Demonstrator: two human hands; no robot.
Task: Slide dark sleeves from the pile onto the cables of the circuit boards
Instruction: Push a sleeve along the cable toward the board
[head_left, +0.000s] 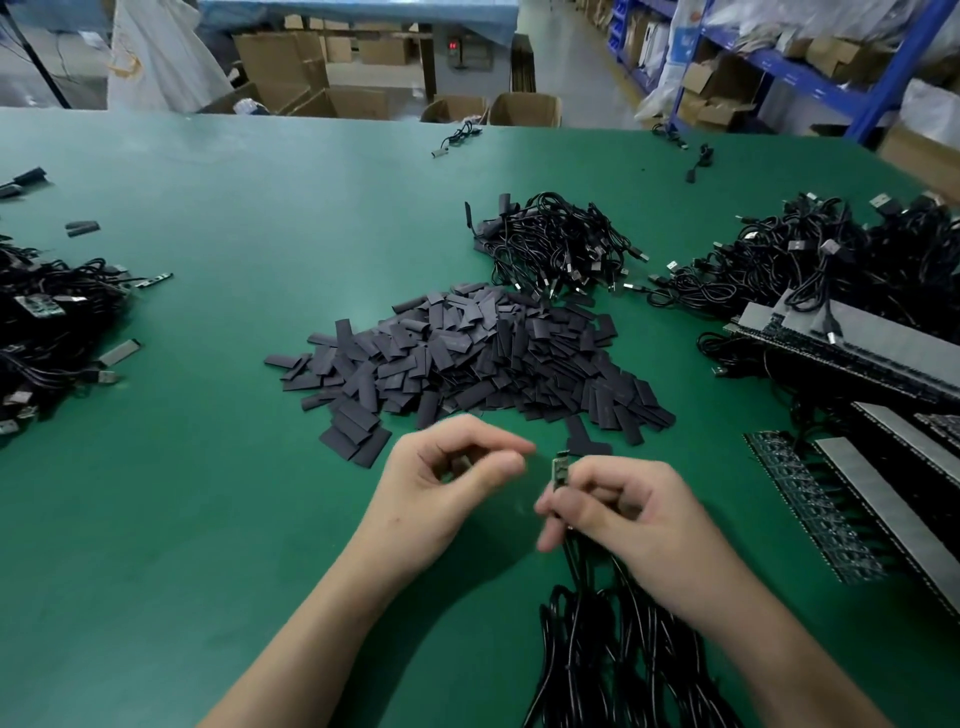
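Observation:
A big pile of flat dark sleeves (467, 358) lies mid-table on the green mat. Just in front of it, my left hand (452, 480) has its fingers curled and pinches a small dark piece, apparently a sleeve, mostly hidden by thumb and fingers. A short gap to the right, my right hand (623, 514) grips a small circuit board (560, 470), held upright with its top end free. The board's black cable (587, 613) hangs down from that hand into a bundle of cables at the near edge.
Tangled black USB cables lie behind the pile (556, 244) and at far right (789, 254). Rows of board strips (831, 499) fill the right side. Another heap of cables with boards (47, 322) sits at the left. Boxes and shelving stand beyond the table.

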